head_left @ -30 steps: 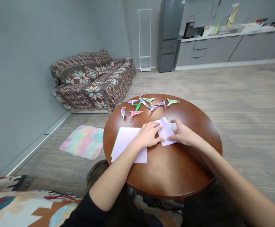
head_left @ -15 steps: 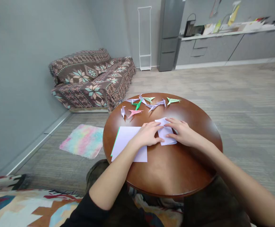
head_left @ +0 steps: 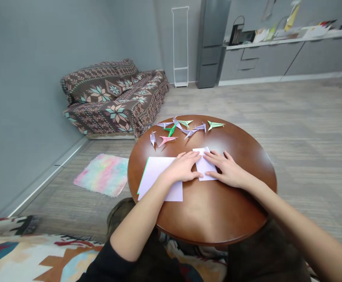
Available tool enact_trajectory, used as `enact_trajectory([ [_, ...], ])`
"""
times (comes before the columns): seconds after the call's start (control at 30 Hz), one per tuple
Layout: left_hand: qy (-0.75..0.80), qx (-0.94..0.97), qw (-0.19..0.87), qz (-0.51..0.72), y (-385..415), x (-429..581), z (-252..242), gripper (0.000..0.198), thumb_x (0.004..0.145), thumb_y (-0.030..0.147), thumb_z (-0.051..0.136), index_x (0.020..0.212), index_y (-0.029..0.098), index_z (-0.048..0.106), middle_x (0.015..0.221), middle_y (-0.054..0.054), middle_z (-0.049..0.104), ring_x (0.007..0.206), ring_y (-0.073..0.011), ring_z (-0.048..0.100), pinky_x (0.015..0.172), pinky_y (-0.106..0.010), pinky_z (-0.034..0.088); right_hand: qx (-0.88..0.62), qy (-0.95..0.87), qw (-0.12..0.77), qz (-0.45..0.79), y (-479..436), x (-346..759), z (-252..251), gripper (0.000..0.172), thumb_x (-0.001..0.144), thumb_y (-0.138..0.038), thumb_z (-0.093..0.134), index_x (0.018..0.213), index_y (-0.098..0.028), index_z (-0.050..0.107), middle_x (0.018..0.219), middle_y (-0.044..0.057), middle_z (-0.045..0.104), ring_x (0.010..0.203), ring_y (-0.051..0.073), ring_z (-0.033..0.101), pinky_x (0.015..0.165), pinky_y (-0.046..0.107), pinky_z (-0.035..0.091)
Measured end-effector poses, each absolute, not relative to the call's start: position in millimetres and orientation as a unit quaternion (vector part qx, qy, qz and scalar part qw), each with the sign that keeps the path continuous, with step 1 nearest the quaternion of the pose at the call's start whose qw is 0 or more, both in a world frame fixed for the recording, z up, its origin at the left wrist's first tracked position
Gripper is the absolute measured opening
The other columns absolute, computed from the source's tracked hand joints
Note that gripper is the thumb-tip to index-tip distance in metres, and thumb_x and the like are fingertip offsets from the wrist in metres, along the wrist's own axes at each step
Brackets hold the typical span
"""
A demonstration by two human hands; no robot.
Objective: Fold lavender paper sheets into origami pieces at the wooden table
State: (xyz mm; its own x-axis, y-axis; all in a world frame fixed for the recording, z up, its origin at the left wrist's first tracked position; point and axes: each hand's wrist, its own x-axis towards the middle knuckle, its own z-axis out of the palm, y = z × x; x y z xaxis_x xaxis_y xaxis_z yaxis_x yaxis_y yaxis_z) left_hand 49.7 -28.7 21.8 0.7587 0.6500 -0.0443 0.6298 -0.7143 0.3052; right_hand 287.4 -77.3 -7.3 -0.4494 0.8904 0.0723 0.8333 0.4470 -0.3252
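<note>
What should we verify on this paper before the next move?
1. Left hand flat on the lilac sheet: ok.
2. Right hand with fingertips at the folded piece: ok.
3. Sheet and folded piece are one paper: cannot tell, the left hand covers where they meet.
4. Sheet's near corner clear of the table rim: not ok, it reaches the rim.
5. Paper models apart from both hands: ok.

Nine origami figures (head_left: 171, 129): five lilac, three green, one pink. Two paper sheets (head_left: 159, 178). Two hands (head_left: 182, 167).
</note>
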Motion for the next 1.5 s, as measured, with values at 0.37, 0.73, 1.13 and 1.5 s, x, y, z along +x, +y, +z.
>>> enact_trajectory([
  [0.37, 0.362, 0.921, 0.139, 0.03, -32, 54, 22, 0.078, 0.097, 0.047, 0.051, 0.163, 0.013, 0.03, 0.172, -0.015, 0.027, 0.161, -0.0277, 0.022, 0.131, -0.05, 0.015, -0.533, -0.837, 0.087, 0.091, -80, 281, -3, 0.072, 0.103, -0.055, 0.044, 0.165, -0.022, 0.031, 0.169, 0.015, 0.033, 0.158, 0.045, 0.022, 0.111, 0.089, 0.004],
  [0.73, 0.357, 0.923, 0.141, -0.005, -30, 56, 19, 0.082, 0.098, 0.055, 0.047, 0.165, 0.014, 0.023, 0.174, -0.017, 0.02, 0.163, -0.0281, 0.015, 0.131, -0.054, 0.011, -0.514, -0.844, 0.131, 0.078, -60, 288, 0, 0.048, 0.102, -0.047, 0.055, 0.144, -0.027, 0.063, 0.152, 0.014, 0.06, 0.154, 0.045, 0.033, 0.108, 0.092, 0.001],
  [1.13, 0.355, 0.924, 0.137, -0.035, -31, 59, 27, 0.08, 0.098, 0.051, 0.05, 0.166, 0.021, 0.022, 0.174, -0.017, 0.017, 0.163, -0.0315, 0.011, 0.129, -0.058, 0.012, -0.519, -0.83, 0.155, 0.13, -59, 300, -11, 0.049, 0.103, -0.045, 0.052, 0.15, -0.033, 0.056, 0.158, 0.008, 0.054, 0.156, 0.041, 0.032, 0.11, 0.09, 0.003],
  [1.5, 0.35, 0.925, 0.144, -0.03, -31, 58, 27, 0.094, 0.09, 0.061, 0.058, 0.166, 0.022, 0.021, 0.175, -0.016, 0.015, 0.163, -0.0316, 0.01, 0.129, -0.056, 0.012, -0.506, -0.84, 0.099, 0.166, -77, 304, -1, 0.084, 0.094, -0.061, 0.061, 0.164, -0.023, 0.034, 0.169, 0.017, 0.034, 0.159, 0.043, 0.022, 0.116, 0.084, 0.003],
])
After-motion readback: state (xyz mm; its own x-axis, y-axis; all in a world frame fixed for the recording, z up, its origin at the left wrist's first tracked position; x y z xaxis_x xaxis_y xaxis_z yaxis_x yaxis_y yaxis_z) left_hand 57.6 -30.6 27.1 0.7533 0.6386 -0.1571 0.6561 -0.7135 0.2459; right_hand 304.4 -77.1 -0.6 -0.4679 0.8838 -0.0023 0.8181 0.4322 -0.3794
